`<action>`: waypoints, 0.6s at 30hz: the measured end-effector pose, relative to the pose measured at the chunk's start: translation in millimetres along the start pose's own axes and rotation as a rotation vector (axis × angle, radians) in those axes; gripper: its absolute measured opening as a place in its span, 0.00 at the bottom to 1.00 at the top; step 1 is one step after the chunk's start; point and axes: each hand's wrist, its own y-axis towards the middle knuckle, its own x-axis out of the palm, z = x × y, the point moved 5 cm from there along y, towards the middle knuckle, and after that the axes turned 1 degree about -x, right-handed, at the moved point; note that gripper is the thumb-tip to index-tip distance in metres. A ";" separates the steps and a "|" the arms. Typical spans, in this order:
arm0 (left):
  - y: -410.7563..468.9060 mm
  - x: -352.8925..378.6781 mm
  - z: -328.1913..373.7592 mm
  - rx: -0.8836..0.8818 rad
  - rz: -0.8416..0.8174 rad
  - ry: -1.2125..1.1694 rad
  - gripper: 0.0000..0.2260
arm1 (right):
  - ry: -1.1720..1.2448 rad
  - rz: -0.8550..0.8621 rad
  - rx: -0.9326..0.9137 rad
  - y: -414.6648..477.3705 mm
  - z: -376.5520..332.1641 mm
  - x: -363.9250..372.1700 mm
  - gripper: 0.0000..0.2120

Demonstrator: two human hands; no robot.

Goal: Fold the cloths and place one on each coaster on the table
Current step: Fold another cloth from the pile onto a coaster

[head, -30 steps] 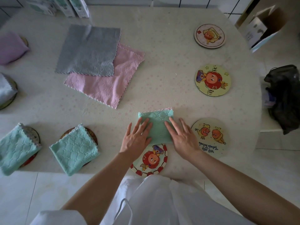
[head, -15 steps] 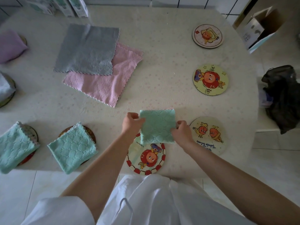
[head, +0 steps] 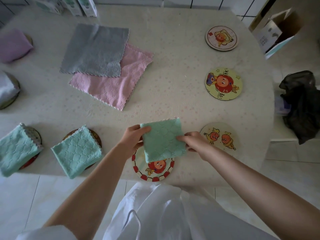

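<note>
Far L: purple folded cloth (head: 12, 45) hides most of its coaster; pale cloth (head: 6, 89) is cut by frame edge. Outer mint cloth (head: 17, 149) and inner mint cloth (head: 77, 151) each cover most of a coaster. Grey cloth (head: 94, 51) lies flat, overlapping pink cloth (head: 112, 87). Centre: L hand (head: 133, 137) and R hand (head: 192, 141) pinch opp. edges of folded mint cloth (head: 162, 139), which hides far part of red-rimmed coaster (head: 153, 172); contact unclear. R side: near coaster (head: 219, 135), mid coaster (head: 223, 83), far coaster (head: 221, 38), faces in full view. Black bag (head: 303, 104) sits off-table.
</note>
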 end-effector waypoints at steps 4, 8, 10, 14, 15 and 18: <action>-17.7 -20.4 -34.7 -0.029 0.042 -0.062 0.08 | -0.055 -0.064 -0.039 -3.2 6.3 13.5 0.12; -24.1 -42.2 -71.7 -0.051 0.141 -0.081 0.09 | -0.142 -0.116 -0.100 -8.3 9.1 28.3 0.12; -28.2 -50.3 -84.9 -0.032 0.182 -0.080 0.08 | -0.168 -0.135 -0.131 -10.4 9.7 36.9 0.13; -30.1 -57.6 -94.4 0.033 0.259 -0.025 0.07 | -0.274 -0.089 -0.236 -8.4 11.0 43.0 0.14; -30.5 -58.5 -94.4 0.053 0.266 -0.021 0.07 | -0.286 -0.073 -0.263 -8.3 10.9 43.9 0.14; -31.8 -64.8 -94.6 0.093 0.325 0.018 0.07 | -0.331 -0.049 -0.314 -4.3 9.7 46.2 0.13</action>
